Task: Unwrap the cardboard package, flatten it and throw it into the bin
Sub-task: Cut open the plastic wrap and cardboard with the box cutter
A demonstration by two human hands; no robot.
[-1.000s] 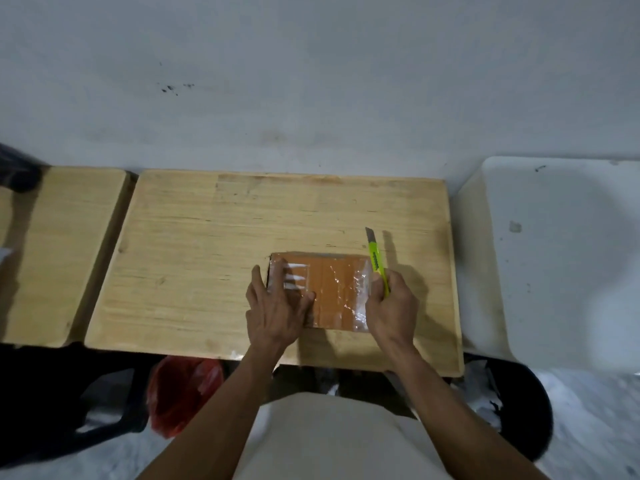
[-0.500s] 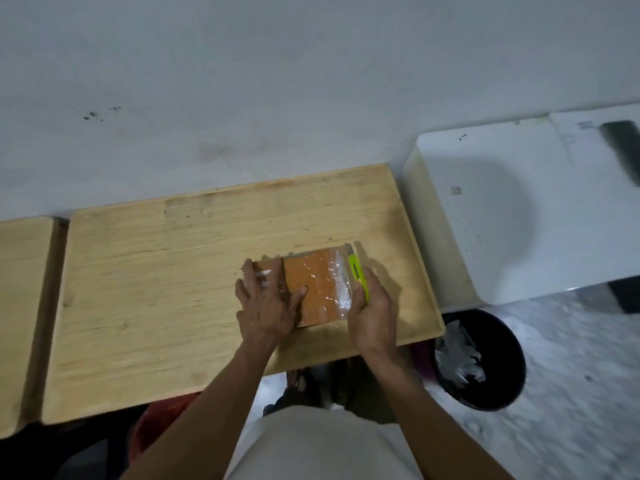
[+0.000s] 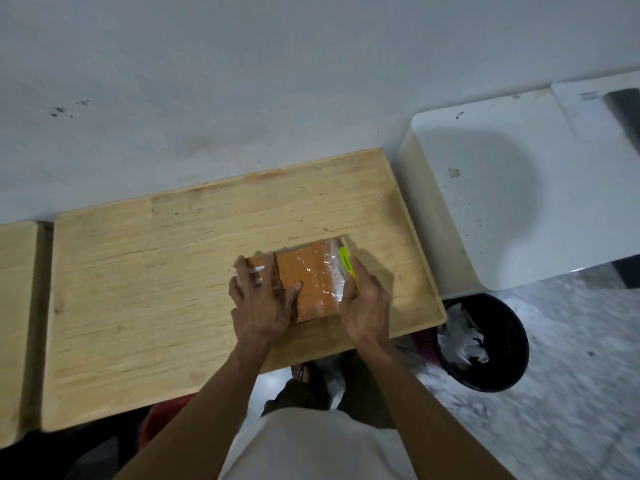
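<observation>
A brown cardboard package (image 3: 311, 278) wrapped in clear plastic film lies on the wooden table (image 3: 156, 289), near its front right. My left hand (image 3: 265, 301) lies flat on the package's left half, fingers spread, pressing it down. My right hand (image 3: 365, 301) is closed around a yellow-green utility knife (image 3: 347, 263), whose blade end lies along the package's right edge. A round black bin (image 3: 498, 374) holding crumpled white scraps stands on the floor, right of the table.
A white appliance or cabinet top (image 3: 512, 202) sits right of the table, behind the bin. A second wooden table (image 3: 15, 323) adjoins on the left. The wall runs along the back. Something red (image 3: 162, 415) lies under the table.
The view has swung right, bringing the bin into sight. The knife has slid nearer along the package's right edge, with less of it showing past my right hand. My left hand stays on the package.
</observation>
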